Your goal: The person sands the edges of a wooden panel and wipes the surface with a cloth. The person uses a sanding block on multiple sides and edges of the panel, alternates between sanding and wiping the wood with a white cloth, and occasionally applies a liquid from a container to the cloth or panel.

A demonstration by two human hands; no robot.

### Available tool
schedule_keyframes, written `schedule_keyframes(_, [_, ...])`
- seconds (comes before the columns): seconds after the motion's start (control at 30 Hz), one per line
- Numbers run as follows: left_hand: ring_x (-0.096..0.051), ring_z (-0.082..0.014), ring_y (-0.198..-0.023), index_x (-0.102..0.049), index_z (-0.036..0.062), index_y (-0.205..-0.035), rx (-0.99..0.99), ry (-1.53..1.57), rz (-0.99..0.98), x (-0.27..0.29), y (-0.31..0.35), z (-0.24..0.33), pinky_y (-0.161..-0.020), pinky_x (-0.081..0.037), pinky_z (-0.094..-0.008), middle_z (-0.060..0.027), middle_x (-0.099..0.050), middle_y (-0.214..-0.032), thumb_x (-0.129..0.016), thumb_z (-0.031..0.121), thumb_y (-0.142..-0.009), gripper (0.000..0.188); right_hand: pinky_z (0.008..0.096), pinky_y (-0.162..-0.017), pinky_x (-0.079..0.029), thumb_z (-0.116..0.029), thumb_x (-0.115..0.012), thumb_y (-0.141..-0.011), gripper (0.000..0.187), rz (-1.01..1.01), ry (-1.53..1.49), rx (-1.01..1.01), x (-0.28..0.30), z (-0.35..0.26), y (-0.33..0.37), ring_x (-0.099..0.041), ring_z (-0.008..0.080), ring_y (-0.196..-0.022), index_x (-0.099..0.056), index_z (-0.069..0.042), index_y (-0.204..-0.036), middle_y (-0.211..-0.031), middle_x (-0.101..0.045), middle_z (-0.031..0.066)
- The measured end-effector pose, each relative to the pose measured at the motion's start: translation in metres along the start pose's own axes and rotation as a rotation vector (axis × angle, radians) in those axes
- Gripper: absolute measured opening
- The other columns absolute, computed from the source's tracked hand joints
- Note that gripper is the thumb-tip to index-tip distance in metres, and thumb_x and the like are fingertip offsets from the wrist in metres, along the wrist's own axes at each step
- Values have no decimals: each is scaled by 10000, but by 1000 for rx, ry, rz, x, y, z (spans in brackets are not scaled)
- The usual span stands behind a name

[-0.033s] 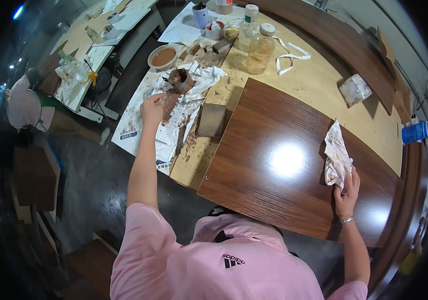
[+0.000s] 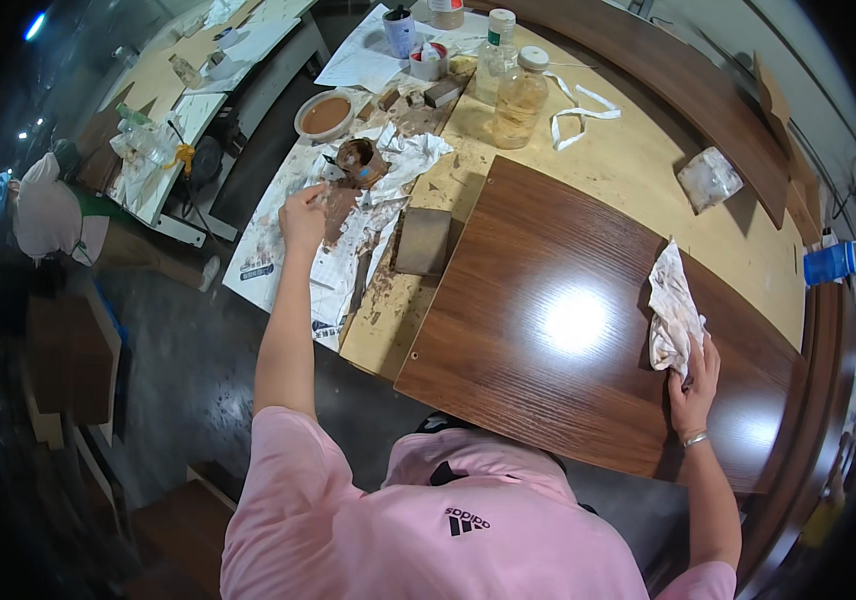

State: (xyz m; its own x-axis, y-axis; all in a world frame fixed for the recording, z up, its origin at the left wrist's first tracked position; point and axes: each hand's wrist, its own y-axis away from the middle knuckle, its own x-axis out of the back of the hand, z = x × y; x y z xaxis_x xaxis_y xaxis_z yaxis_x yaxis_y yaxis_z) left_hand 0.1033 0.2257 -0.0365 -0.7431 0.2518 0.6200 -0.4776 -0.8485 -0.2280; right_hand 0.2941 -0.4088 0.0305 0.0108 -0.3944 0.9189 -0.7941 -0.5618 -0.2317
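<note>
My left hand is over the stained paper sheet at the left of the table, its fingers closed together. Whatever they pinch, if anything, is too small to make out. Just beyond it sits a brown-smeared cup, tipped so its mouth shows, beside crumpled white paper. My right hand grips the lower end of a stained white rag. That rag lies on a glossy dark brown wood-grain panel, which slants across the table in front of me.
A tub of brown paste and small brown blocks stand at the back left. Two clear bottles, one holding yellowish liquid, stand behind the panel. A flat grey-brown block lies left of it. Another person bends at the far left.
</note>
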Motion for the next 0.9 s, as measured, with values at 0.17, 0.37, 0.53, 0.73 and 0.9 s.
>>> schedule_keyframes(0.17, [-678,-402,-887,-753,99,-1090,-295,-590,-78,-10,0,10,-811,-528,-445,-236,-708,-946,-619,19,-809,322,458,-1135,-316,-80,-609,-791,607,-8,21,13,3,0,0,-399,405,-1351,-524,-68,-1392,-1453,-441,206])
schedule_keyframes(0.37, [-635,-416,-921,-767,92,-1048,-48,-199,13,-10,-1,1,-846,-497,-478,-236,-677,-940,-594,10,-792,320,461,-1137,-316,-73,-606,-780,620,-4,27,8,3,-2,0,-398,405,-1353,-522,-71,-1394,-1452,-441,204])
schedule_keyframes(0.53, [-629,-420,-913,-770,86,-1034,-251,-374,34,-7,-2,4,-832,-497,-481,-231,-660,-946,-596,10,-813,292,462,-1138,-315,-68,-606,-774,628,-4,24,2,1,-1,0,-398,404,-1354,-523,-76,-1396,-1452,-441,202])
schedule_keyframes(0.73, [-627,-399,-915,-776,104,-1021,-178,-258,0,-1,13,7,-842,-487,-484,-234,-657,-930,-612,13,-789,299,462,-1136,-317,-59,-609,-772,623,7,32,-2,0,1,2,-399,402,-1353,-532,-83,-1390,-1449,-446,201])
schedule_keyframes(0.9, [-641,-376,-900,-760,90,-1063,-290,-464,-11,3,17,4,-812,-504,-446,-213,-670,-931,-633,33,-820,280,462,-1134,-320,-56,-611,-774,614,3,9,-9,1,-1,0,-400,400,-1353,-539,-83,-1383,-1450,-445,200])
